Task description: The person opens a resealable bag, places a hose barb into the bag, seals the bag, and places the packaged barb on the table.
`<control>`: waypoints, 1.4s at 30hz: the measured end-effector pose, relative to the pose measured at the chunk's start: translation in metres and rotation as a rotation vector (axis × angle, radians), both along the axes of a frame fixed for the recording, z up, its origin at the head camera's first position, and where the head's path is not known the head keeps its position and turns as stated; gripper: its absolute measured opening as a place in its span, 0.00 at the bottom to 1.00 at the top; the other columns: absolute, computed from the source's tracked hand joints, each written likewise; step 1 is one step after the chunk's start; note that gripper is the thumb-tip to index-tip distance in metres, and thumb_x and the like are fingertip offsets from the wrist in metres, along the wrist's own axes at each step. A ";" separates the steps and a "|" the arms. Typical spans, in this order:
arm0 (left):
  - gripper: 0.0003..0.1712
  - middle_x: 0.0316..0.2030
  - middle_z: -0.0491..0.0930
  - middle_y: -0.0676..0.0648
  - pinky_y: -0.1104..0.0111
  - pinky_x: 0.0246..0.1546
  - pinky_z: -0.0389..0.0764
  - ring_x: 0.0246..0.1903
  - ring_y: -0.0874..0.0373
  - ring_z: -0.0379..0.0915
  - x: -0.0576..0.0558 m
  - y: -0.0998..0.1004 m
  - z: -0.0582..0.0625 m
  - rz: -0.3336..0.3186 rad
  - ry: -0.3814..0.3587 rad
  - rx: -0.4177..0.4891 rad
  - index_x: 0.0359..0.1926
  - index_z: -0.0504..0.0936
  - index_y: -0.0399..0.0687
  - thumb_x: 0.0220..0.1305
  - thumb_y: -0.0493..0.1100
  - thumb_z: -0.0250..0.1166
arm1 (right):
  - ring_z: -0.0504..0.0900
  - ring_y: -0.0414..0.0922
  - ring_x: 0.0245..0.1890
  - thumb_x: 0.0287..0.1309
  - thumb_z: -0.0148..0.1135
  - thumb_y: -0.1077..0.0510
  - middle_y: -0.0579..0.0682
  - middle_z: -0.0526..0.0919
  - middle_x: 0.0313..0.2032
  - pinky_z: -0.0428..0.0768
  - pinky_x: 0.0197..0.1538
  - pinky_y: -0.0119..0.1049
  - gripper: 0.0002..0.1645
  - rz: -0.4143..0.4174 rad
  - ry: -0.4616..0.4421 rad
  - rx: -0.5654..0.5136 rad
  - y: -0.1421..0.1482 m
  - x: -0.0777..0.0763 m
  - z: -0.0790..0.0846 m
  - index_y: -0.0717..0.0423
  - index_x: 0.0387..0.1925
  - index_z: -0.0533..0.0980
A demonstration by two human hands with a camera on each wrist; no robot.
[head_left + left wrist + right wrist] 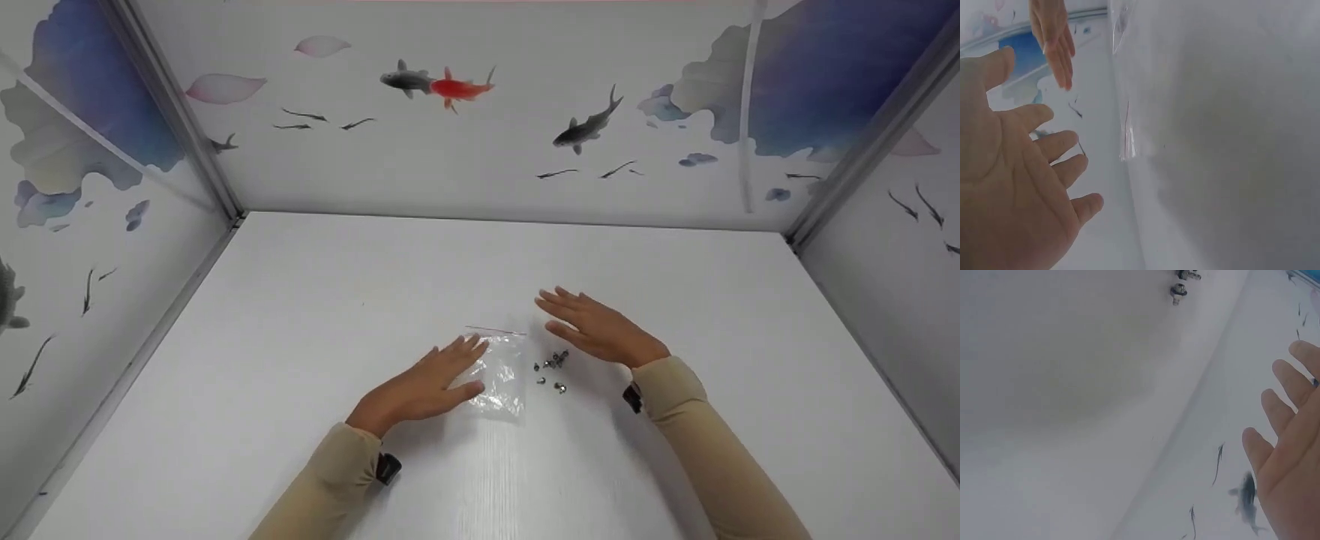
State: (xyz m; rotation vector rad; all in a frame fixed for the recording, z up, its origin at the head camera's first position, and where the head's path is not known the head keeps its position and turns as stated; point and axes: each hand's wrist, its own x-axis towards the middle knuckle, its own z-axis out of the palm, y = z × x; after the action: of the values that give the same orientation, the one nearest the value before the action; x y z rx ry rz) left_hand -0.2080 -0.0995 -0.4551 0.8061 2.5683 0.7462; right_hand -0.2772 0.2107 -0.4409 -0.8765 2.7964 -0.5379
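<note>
A clear zip bag (501,379) with a red line along its top lies flat on the white table. Just right of it sits a loose cluster of several small metal screws (555,361); in the right wrist view one screw (1178,292) shows a wide head and short shank. My left hand (421,386), fingers straight and spread, hovers over the bag's left side, and its palm (1016,185) holds nothing. Beyond the screws, my right hand (600,326) is held with straight fingers, also holding nothing.
White panels printed with fish and blue shapes enclose the table (337,262) at the back (465,165) and both sides. Grey metal posts stand at the back corners. Dark wrist devices (388,469) sit at both cuffs.
</note>
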 end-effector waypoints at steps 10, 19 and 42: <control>0.35 0.75 0.45 0.58 0.52 0.72 0.44 0.75 0.55 0.37 0.011 0.017 -0.007 -0.165 -0.035 -0.161 0.75 0.50 0.67 0.71 0.67 0.39 | 0.48 0.47 0.75 0.73 0.35 0.38 0.41 0.54 0.74 0.49 0.74 0.49 0.33 0.134 -0.072 0.118 -0.028 -0.001 -0.012 0.41 0.74 0.54; 0.34 0.75 0.49 0.58 0.50 0.72 0.45 0.75 0.55 0.40 0.012 0.019 -0.009 -0.162 -0.035 -0.213 0.74 0.55 0.66 0.70 0.65 0.47 | 0.49 0.50 0.75 0.74 0.36 0.42 0.44 0.55 0.73 0.51 0.73 0.50 0.31 0.149 -0.119 0.211 -0.038 0.003 -0.018 0.45 0.73 0.55; 0.28 0.70 0.63 0.53 0.44 0.70 0.43 0.74 0.52 0.44 -0.002 0.008 -0.010 -0.101 0.067 -0.220 0.63 0.75 0.54 0.72 0.61 0.47 | 0.49 0.45 0.75 0.73 0.40 0.41 0.38 0.55 0.73 0.56 0.71 0.51 0.32 0.077 -0.141 0.241 -0.033 0.011 -0.023 0.42 0.73 0.55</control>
State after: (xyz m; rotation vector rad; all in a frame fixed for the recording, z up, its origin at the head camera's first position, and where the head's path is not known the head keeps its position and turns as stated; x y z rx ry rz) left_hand -0.2100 -0.0912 -0.4652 0.8941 2.5871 0.4034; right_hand -0.2658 0.1780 -0.4635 -0.8545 2.6175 -0.2347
